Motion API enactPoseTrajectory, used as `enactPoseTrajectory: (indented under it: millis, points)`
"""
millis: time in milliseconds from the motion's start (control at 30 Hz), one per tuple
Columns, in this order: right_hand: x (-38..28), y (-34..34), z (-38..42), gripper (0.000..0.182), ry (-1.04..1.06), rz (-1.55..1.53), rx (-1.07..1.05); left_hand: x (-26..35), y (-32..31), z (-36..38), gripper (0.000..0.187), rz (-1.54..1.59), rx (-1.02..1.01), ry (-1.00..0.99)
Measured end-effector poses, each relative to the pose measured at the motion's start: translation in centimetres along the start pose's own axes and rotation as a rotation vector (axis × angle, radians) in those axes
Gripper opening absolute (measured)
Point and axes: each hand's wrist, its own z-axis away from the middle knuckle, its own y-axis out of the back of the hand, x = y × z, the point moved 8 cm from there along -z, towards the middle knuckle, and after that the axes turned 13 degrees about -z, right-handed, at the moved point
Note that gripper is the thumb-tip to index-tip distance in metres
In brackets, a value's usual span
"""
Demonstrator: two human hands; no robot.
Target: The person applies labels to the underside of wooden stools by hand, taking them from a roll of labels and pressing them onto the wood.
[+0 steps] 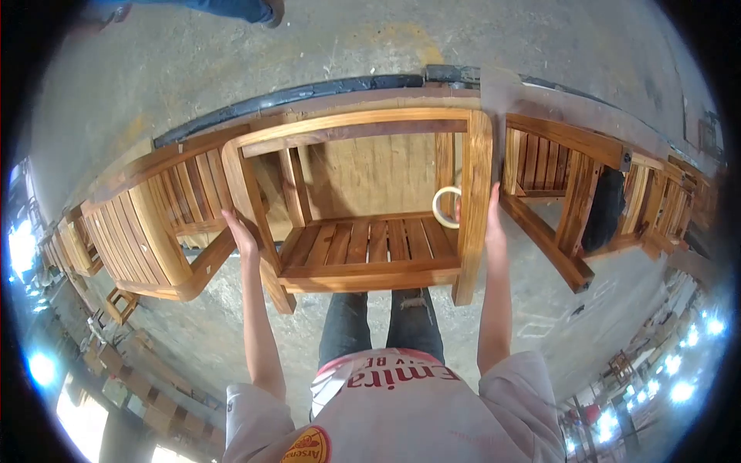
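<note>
A wooden table frame [369, 272] with a slatted lower shelf and an open upper part stands upright in front of me. My left hand [244, 234] is at its left front post, the palm against the outer side and part of the fingers hidden behind the wood. On the other side my right hand [494, 216] grips the right front post, with the thumb up along the outer face. Fingertips of that hand show past the post's inner edge, right at a cream roll of tape [438, 210], which partly overlaps the post.
To the left stands a slatted wooden chair [139, 243], with more slatted furniture beyond. More wooden frames [575, 208] line the right side, one with a dark cloth [604, 210] hanging on it. Black-covered rails [309, 99] run behind. A person's leg [235, 8] is at the top.
</note>
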Motion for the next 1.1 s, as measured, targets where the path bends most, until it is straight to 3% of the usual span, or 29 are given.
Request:
enactPoseTrajectory:
  millis: [67, 167, 267, 300, 400, 467, 533, 567, 600, 667, 833, 933, 1000, 1100]
  points:
    - [-1.5, -0.2, 0.0, 0.08, 0.036, 0.076, 0.194, 2.5, 0.2, -0.2, 0.081, -0.084, 0.067, -0.109]
    - [-6.0, 2.8, 2.2, 0.063, 0.897, 0.706, 0.699, 10.2, -0.5, -1.5, 0.074, -0.363, 0.17, -0.385]
    - [-5.8, -0.8, 5.7, 0.046, 0.965, 0.763, 0.87, 19.3, -5.0, -1.6, 0.063, -0.756, 0.379, -0.648]
    - [-6.1, -1.8, 6.1, 0.034, 1.064, 0.728, 0.852, 22.1, -7.3, -0.9, 0.061, -0.771, 0.378, -0.724]
    - [-6.8, -4.4, 6.8, 0.029, 1.255, 0.956, 0.856, 27.8, -15.8, 2.8, 0.059, -0.719, 0.264, -0.988]
    - [-6.7, -4.4, 6.9, 0.026, 1.194, 0.96, 0.898, 30.1, -22.6, 7.2, 0.059, -0.868, 0.124, -1.06]
    - [-6.9, -4.5, 6.9, 0.027, 1.164, 0.962, 0.912, 32.6, -28.3, 13.4, 0.055, -0.752, 0.11, -1.241]
    - [-6.7, -3.7, 6.6, 0.026, 1.013, 0.895, 0.938, 33.7, -30.4, 16.7, 0.053, -0.645, 0.102, -1.292]
    - [-6.6, -3.8, 7.2, 0.026, 1.022, 0.857, 0.952, 34.5, -32.8, 19.6, 0.051, -0.697, 0.034, -1.34]
    - [-6.8, -3.8, 7.5, 0.026, 1.047, 0.783, 0.972, 34.6, -36.9, 24.5, 0.052, -0.806, -0.066, -1.447]
    - [-6.0, -0.3, 8.7, 0.02, 1.286, 0.367, 0.928, 32.8, -38.4, 29.0, 0.051, -0.884, 0.047, -1.724]
    - [-6.8, 0.0, 11.5, 0.02, 1.421, 0.203, 0.878, 26.1, -38.2, 35.0, 0.055, -1.17, -0.163, -1.946]
    - [-8.1, -3.1, 16.8, 0.019, 1.415, 0.179, 0.907, 20.9, -36.8, 39.3, 0.056, -1.116, -0.433, -1.936]
    - [-9.5, -3.8, 24.1, 0.021, 1.542, 0.347, 0.833, 11.3, -34.9, 45.7, 0.053, -0.835, -0.497, -1.929]
